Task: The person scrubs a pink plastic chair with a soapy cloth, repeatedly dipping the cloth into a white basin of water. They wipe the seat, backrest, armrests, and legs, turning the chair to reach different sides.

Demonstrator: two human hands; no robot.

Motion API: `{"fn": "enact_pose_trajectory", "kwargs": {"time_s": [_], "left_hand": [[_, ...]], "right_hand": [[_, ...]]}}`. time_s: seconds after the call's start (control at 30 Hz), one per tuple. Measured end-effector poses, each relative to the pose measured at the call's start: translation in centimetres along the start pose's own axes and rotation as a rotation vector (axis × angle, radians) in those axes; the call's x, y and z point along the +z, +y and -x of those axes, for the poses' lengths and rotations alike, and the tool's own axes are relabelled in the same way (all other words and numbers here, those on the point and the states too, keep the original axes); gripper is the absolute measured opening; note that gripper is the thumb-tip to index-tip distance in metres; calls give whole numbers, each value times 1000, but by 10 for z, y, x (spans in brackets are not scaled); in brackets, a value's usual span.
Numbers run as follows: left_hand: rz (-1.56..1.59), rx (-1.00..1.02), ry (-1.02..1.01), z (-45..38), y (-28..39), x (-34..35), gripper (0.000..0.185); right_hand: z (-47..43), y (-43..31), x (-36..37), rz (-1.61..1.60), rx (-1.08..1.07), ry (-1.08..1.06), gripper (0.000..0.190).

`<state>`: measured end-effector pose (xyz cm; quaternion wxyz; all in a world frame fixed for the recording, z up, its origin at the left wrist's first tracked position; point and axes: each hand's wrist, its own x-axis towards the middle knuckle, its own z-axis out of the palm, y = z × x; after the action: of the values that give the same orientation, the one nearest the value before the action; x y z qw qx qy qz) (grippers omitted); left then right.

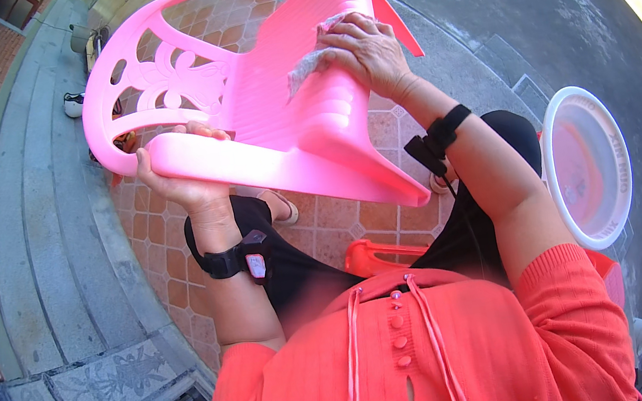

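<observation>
A pink plastic armchair is tipped on its side in front of me, its ribbed seat facing left and its cut-out floral back to the far left. My left hand grips the near armrest, thumb on the outer side and fingertips over the far edge. My right hand presses a crumpled, pale wet-looking cloth onto the seat's rounded front edge. Part of that cloth is hidden under my palm and fingers.
A white plastic basin with liquid in it stands at my right. Below the chair, a red plastic piece, perhaps a stool, shows between my knees. Stone steps run along the left, with a white helmet near them. Tiled floor lies underneath.
</observation>
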<state>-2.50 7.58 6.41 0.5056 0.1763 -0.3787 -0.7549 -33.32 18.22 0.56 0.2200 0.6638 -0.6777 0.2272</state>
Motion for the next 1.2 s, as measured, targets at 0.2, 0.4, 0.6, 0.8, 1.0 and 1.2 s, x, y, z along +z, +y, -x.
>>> {"fn": "enact_pose_trajectory", "kwargs": {"time_s": [0.2,0.4,0.6,0.8,1.0,1.2], "left_hand": [[-42,39,16,3,1,0,67],[-71,0,3,-8,9,-14,61],[9,-108,-137,-32,25,-33,65],[-50,-108,-147,-36,26,-35,64],[-60,-98,-167,-30,25,-30,61],[-75,-120,-221,-29,24,-25,60]], "right_hand": [[-22,18,14,-44,-37,97,27],[24,-92,-34,-460,-334,-37,34],[34,-88,-39,-378,-363,-9,55],[1,11,0,-116,184,41,55],[21,-22,-14,-168,128,39,47],[52,-66,-34,-465,-227,13,50]]}}
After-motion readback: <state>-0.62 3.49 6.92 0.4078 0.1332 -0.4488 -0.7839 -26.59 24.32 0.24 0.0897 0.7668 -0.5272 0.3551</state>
